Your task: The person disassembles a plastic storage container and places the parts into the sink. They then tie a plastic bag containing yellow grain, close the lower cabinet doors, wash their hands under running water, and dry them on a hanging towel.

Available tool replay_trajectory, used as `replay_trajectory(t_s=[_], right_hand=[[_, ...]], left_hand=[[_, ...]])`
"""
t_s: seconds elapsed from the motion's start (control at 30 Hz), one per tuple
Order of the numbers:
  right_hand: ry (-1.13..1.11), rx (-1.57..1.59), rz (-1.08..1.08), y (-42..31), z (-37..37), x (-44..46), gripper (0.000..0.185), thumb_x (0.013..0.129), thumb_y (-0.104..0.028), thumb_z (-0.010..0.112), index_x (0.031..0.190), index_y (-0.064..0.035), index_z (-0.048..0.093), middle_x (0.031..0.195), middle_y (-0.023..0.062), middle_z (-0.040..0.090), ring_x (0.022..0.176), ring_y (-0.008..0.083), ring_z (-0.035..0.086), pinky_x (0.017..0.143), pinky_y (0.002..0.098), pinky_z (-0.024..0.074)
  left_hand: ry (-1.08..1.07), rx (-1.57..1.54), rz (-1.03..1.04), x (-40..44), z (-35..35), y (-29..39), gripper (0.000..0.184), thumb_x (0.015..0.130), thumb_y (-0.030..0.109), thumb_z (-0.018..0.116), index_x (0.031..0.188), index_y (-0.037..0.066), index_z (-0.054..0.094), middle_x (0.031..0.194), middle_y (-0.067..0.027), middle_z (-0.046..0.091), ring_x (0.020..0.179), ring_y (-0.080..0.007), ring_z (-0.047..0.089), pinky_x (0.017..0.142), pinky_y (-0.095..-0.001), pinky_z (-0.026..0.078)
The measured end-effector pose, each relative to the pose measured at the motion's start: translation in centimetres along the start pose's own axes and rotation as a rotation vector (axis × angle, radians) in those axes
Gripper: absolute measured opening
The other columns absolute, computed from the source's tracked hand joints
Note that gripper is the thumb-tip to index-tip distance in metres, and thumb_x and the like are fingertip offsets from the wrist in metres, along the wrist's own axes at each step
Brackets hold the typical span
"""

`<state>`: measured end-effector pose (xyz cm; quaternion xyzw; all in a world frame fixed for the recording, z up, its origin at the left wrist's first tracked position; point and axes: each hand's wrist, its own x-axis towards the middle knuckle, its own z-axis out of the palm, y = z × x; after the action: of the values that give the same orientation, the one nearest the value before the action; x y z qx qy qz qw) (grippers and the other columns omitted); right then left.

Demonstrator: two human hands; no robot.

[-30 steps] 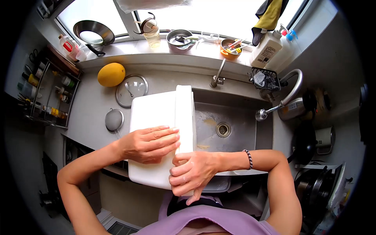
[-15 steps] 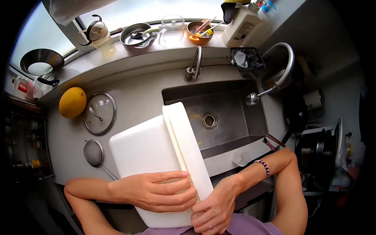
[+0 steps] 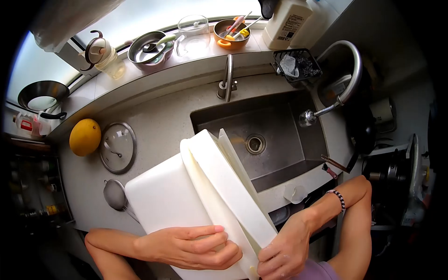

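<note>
"Kitchen counter (image 3: 158,112) beneath a bright window (image 3: 154,11), as I watch from afar in the head view: sink (image 3: 284,144) at right, melon (image 3: 85,137) and pot lid (image 3: 119,148) at left. Where is the white box (image 3: 168,196)?"

"Foreground, on the counter beside the sink; its near end appears to reach past the front edge. Its white lid (image 3: 233,186) is parted from the rim (image 3: 205,193) by a slanting gap."

"And the hands I am following?"

"Left hand (image 3: 200,247): bent, laid across the box near the rim; thumb hidden, so I cannot tell whether it grips. Right hand (image 3: 284,254): closed on the lid's near end."

"Which faults would you mark?"

"Three, in my judgement. Uneven force: held at one end only, the lid could twist or spring loose abruptly. Weak bracing: should the left hand merely rest there, the box could slide or tip off the edge. Crowding: a cup (image 3: 295,192) stands near the right forearm (image 3: 322,207), where a wide swing could topple it; the strainer (image 3: 115,194), its handle close to the box, could be dragged along."
</note>
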<state>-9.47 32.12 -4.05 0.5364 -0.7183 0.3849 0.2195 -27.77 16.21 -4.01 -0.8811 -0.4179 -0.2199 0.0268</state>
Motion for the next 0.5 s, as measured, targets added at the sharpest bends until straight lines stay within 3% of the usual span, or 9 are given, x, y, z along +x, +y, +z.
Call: replay_trajectory(t_s=[0.07,0.13,0.2,0.27,0.3,0.37,0.4,0.47,0.5], right_hand=[[0.017,0.044,0.018,0.6,-0.4,-0.1,0.023,0.085,-0.03,0.052,0.072,-0.0109,0.057,0.08,0.0031,0.054,0.071,0.0134,0.054,0.058,0.0292,0.0392],[-0.007,0.151,0.113,0.8,-0.8,-0.2,0.026,0.084,-0.03,0.054,0.069,-0.0096,0.056,0.078,0.0052,0.053,0.07,0.0149,0.055,0.059,0.0291,0.0396],[0.012,0.204,0.156,0.3,-1.3,-0.4,0.022,0.078,-0.026,0.058,0.066,-0.0083,0.055,0.073,0.0068,0.053,0.069,0.0194,0.056,0.062,0.0323,0.0433],[-0.118,0.023,0.132,-0.1,-1.8,-1.0,0.03,0.084,-0.033,0.048,0.063,-0.0115,0.044,0.065,0.0012,0.045,0.066,0.0129,0.048,0.059,0.0251,0.0334],[-0.112,0.02,0.138,-0.2,-1.9,-1.4,0.03,0.084,-0.033,0.048,0.063,-0.0115,0.044,0.065,0.0012,0.045,0.066,0.0129,0.048,0.059,0.0251,0.0334],[-0.077,0.058,0.107,-0.4,-2.0,-2.3,0.03,0.078,-0.027,0.052,0.055,-0.0113,0.04,0.057,0.0018,0.042,0.06,0.0139,0.048,0.054,0.0254,0.0315],[-0.074,0.055,0.102,-0.4,-2.7,-3.1,0.03,0.078,-0.027,0.052,0.055,-0.0113,0.04,0.057,0.0018,0.042,0.06,0.0139,0.048,0.054,0.0254,0.0315],[-0.001,0.014,0.289,-0.5,-4.2,-4.7,0.026,0.058,-0.029,0.056,0.051,-0.0055,0.046,0.052,0.0042,0.042,0.058,0.0196,0.05,0.061,0.0287,0.0371],[-0.059,0.027,0.325,-0.5,-4.7,-5.2,0.027,0.059,-0.029,0.056,0.052,-0.0058,0.044,0.053,0.0055,0.042,0.056,0.0201,0.048,0.058,0.0286,0.0364]], left_hand=[[0.026,0.01,-0.031,0.8,0.1,0.2,0.033,0.083,0.016,0.049,0.116,0.017,0.053,0.108,0.0016,0.048,0.102,-0.0128,0.045,0.096,-0.0251,0.038],[-0.056,0.07,0.021,1.5,-0.4,-0.2,0.031,0.086,0.024,0.047,0.115,0.024,0.056,0.105,0.0063,0.048,0.097,-0.0094,0.043,0.087,-0.0232,0.038],[-0.022,0.11,0.097,2.1,0.1,-0.4,0.026,0.086,0.032,0.044,0.107,0.023,0.057,0.102,0.0054,0.051,0.091,-0.0099,0.046,0.088,-0.0282,0.035],[-0.132,-0.134,0.022,3.1,0.0,-0.4,0.014,0.086,0.027,0.044,0.092,0.019,0.053,0.095,0.0042,0.052,0.092,-0.0103,0.049,0.089,-0.0269,0.034],[-0.134,-0.139,0.029,3.5,0.3,-0.5,0.014,0.086,0.027,0.044,0.092,0.019,0.053,0.095,0.0042,0.052,0.092,-0.0103,0.049,0.089,-0.0269,0.034],[-0.056,-0.095,0.048,4.0,0.6,-0.7,0.018,0.085,0.039,0.043,0.087,0.024,0.05,0.077,0.0038,0.045,0.075,-0.0096,0.048,0.087,-0.0324,0.031],[-0.063,-0.092,0.049,3.9,0.6,-0.6,0.018,0.085,0.039,0.043,0.087,0.024,0.05,0.077,0.0038,0.045,0.075,-0.0096,0.048,0.087,-0.0324,0.031],[-0.112,-0.046,0.062,3.4,0.2,-0.3,0.014,0.085,0.037,0.044,0.085,0.025,0.05,0.073,0.0031,0.04,0.074,-0.0074,0.047,0.087,-0.0309,0.031],[-0.115,-0.037,0.057,3.6,0.3,-0.6,0.014,0.085,0.037,0.044,0.085,0.025,0.05,0.073,0.0031,0.04,0.074,-0.0074,0.047,0.087,-0.0309,0.031]])
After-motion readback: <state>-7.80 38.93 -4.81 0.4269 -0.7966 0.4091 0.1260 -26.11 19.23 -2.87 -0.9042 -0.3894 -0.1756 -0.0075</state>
